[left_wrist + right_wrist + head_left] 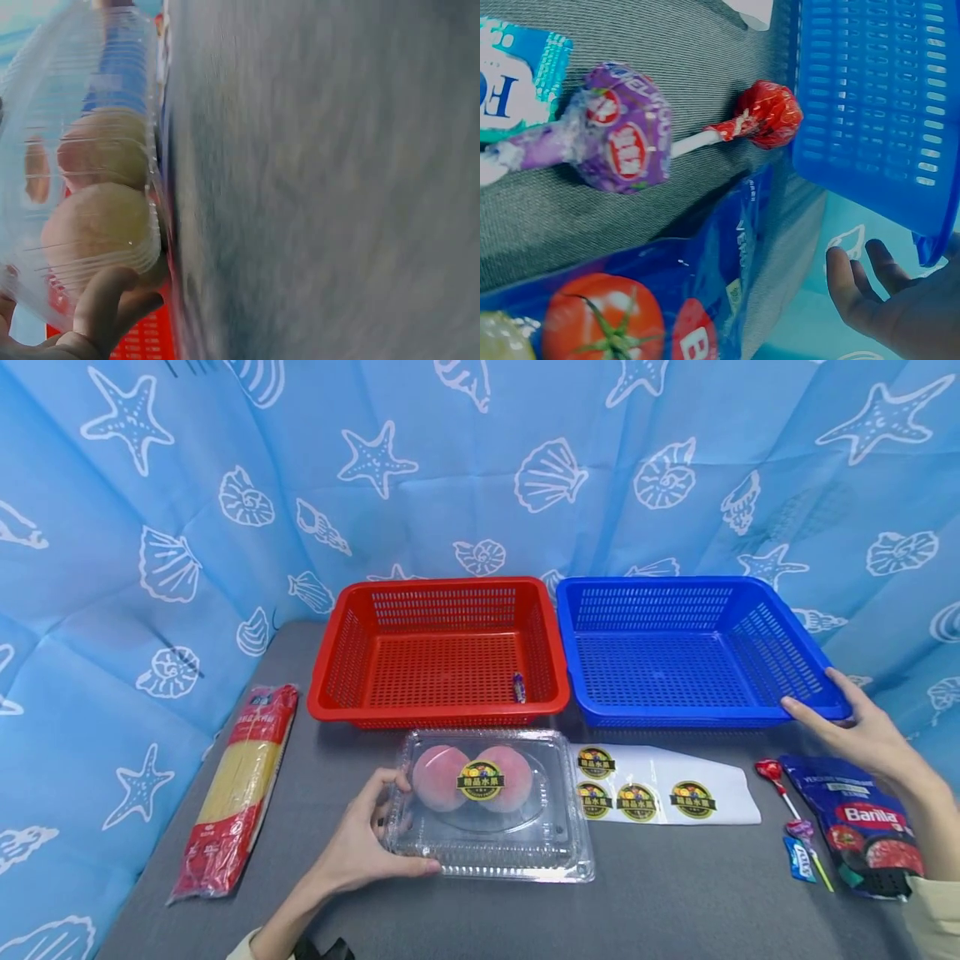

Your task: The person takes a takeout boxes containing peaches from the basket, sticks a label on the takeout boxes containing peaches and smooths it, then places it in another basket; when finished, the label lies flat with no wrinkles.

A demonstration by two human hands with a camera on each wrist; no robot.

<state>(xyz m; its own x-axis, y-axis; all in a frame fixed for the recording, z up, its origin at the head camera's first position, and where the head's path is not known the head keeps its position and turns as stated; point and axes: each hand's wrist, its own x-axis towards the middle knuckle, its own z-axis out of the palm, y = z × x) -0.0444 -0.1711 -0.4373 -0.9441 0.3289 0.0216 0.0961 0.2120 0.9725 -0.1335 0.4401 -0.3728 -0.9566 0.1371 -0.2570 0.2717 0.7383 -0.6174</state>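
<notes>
Left hand (pixel 360 843) clamps the clear fruit box (pixel 491 806); right hand (pixel 862 727), fingers seemingly curled, grips the blue basket (pixel 813 710) rim.

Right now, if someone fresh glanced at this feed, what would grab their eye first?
Probably the two baskets side by side at the back: the red basket with one small wrapped item inside, and the blue basket, whose near right corner the right hand touches. In front of the red one, the left hand holds a clear box with two peaches.

"Barilla" on the dark blue pasta bag (pixel 862 827); Chinese characters "精品水果" on the clamshell's round sticker (pixel 480 779).
</notes>
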